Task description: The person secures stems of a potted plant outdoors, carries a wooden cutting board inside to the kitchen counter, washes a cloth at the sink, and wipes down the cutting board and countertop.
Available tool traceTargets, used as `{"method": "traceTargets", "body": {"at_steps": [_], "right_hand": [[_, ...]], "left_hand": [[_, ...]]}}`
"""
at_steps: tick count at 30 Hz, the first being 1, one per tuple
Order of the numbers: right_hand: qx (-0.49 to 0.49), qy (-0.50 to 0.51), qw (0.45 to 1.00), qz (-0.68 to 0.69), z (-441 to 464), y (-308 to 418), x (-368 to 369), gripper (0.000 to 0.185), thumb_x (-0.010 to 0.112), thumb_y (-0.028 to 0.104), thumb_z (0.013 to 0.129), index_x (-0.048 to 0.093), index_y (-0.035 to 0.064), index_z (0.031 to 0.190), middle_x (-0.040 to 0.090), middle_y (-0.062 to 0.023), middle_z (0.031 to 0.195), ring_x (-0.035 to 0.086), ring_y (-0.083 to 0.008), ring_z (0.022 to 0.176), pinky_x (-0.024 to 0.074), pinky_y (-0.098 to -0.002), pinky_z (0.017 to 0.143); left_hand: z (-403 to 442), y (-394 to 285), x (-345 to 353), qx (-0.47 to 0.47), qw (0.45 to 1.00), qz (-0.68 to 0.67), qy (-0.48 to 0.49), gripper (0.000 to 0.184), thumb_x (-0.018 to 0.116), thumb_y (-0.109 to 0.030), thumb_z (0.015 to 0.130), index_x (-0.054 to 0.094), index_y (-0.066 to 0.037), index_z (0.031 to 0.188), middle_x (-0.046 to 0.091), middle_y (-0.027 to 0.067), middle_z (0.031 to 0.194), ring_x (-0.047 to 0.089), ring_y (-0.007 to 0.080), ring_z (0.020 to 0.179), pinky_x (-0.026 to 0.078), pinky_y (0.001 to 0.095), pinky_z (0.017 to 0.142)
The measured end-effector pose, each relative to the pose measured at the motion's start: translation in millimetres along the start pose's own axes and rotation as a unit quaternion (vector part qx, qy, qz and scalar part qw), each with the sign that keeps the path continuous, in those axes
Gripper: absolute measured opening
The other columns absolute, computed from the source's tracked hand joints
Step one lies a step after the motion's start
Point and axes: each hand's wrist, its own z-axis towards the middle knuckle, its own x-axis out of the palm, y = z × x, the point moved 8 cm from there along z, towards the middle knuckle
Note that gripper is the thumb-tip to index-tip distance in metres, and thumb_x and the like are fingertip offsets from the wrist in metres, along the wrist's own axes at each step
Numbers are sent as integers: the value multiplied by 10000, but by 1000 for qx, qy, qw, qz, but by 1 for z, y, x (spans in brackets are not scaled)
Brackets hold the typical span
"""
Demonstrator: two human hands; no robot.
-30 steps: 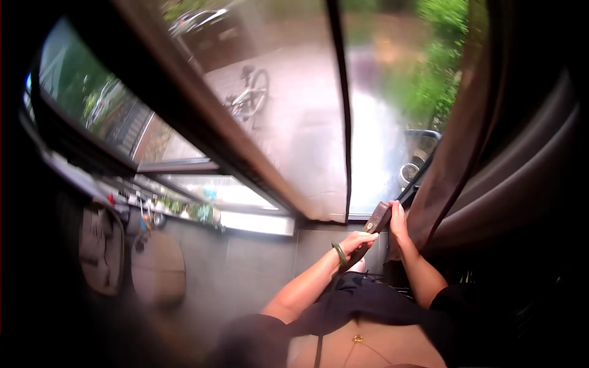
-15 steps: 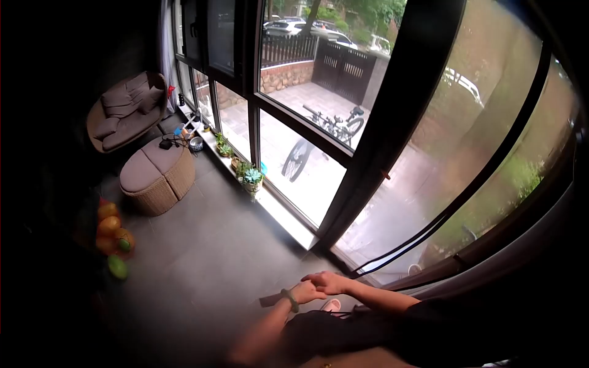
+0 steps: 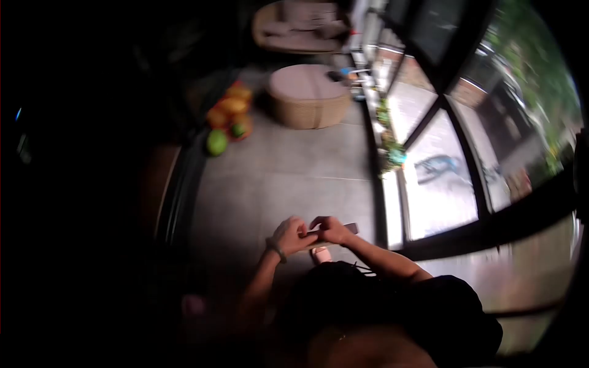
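Observation:
In front of my body, my left hand (image 3: 289, 236) and my right hand (image 3: 332, 230) are close together, both closed on a flat, dark brown strip (image 3: 351, 229). One end of the strip sticks out past my right hand. The fingers hide most of its length, and blur keeps me from telling its kind. A green bangle (image 3: 276, 250) circles my left wrist. Below my hands, a foot in a pink slipper (image 3: 320, 254) shows on the grey tiled floor (image 3: 282, 184).
A round wicker ottoman (image 3: 310, 107) stands ahead, with a cushioned wicker chair (image 3: 300, 27) behind it. Orange and green fruit (image 3: 232, 110) lies on the floor at left. Potted plants (image 3: 394, 153) line the sill along the tall windows (image 3: 438, 165) at right.
The view has swung to the left and down, so the ottoman, chair and fruit sit further right and higher. The strip now extends past my right hand instead of my left.

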Motion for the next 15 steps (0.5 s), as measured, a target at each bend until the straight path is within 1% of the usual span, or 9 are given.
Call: {"method": "traceTargets", "body": {"at_steps": [2, 5, 6, 8, 10, 12, 13, 14, 15], "right_hand": [[-15, 58, 998, 28, 41, -10, 19, 200, 603, 158, 713, 629, 12, 848, 604, -72, 641, 560, -111, 581, 451, -260, 536], [29, 144, 988, -49, 82, -3, 37, 211, 571, 193, 684, 653, 11, 754, 612, -115, 649, 590, -174, 599, 472, -298, 562], [47, 161, 983, -76, 94, -5, 45, 242, 549, 221, 665, 659, 21, 746, 610, -153, 648, 607, -211, 635, 472, -320, 597], [-35, 175, 974, -137, 121, 6, 60, 260, 541, 244, 658, 661, 39, 761, 618, -156, 688, 614, -252, 697, 473, -338, 666], [-36, 202, 964, -171, 151, -2, 80, 279, 550, 296, 674, 660, 52, 752, 627, -155, 746, 613, -281, 748, 468, -355, 713], [-41, 249, 942, -223, 175, -11, 101, 309, 551, 344, 703, 659, 56, 733, 624, -169, 776, 608, -301, 782, 468, -367, 723], [-61, 263, 923, -273, 192, -16, 111, 370, 535, 404, 730, 656, 54, 752, 624, -169, 817, 606, -299, 804, 473, -375, 734], [-207, 243, 872, -371, 228, -28, 128, 258, 558, 317, 749, 635, 71, 745, 620, -121, 744, 599, -282, 699, 490, -341, 684], [-241, 259, 836, -420, 245, -52, 128, 259, 550, 325, 758, 636, 81, 781, 619, -119, 766, 598, -283, 715, 490, -349, 695]], "left_hand": [[-33, 5, -80, -4, 980, 71, -184, 275, 697, -216, 648, 501, -35, 709, 524, 112, 760, 536, 251, 762, 432, 325, 681], [-117, 63, -136, -169, 935, -42, -309, 194, 660, -169, 714, 526, -32, 743, 547, 83, 747, 549, 195, 714, 438, 300, 642], [-155, 81, -140, -241, 903, -112, -339, 169, 648, -153, 736, 533, -29, 754, 556, 75, 748, 551, 175, 700, 438, 292, 629], [-228, 95, -146, -342, 853, -51, -392, 136, 623, -136, 769, 545, -24, 767, 565, 65, 727, 549, 153, 672, 434, 283, 599], [-326, 131, -119, -387, 805, 53, -446, 139, 653, -83, 729, 551, -69, 822, 559, 8, 752, 535, 94, 712, 442, 241, 651], [-378, 106, -88, -485, 768, 74, -411, 120, 634, -141, 741, 558, -73, 804, 560, 35, 739, 542, 125, 687, 446, 258, 634], [-376, 97, -70, -545, 734, 380, -139, 150, 594, -215, 762, 565, -70, 784, 563, 77, 734, 555, 165, 683, 449, 281, 607], [-401, 82, -38, -382, 689, 581, -204, 203, 549, -251, 794, 560, -53, 751, 557, 125, 685, 564, 200, 605, 446, 307, 529], [-456, 101, -13, -557, 709, 280, -330, 228, 539, -254, 804, 559, -47, 713, 551, 125, 642, 557, 207, 554, 442, 320, 495]]}}
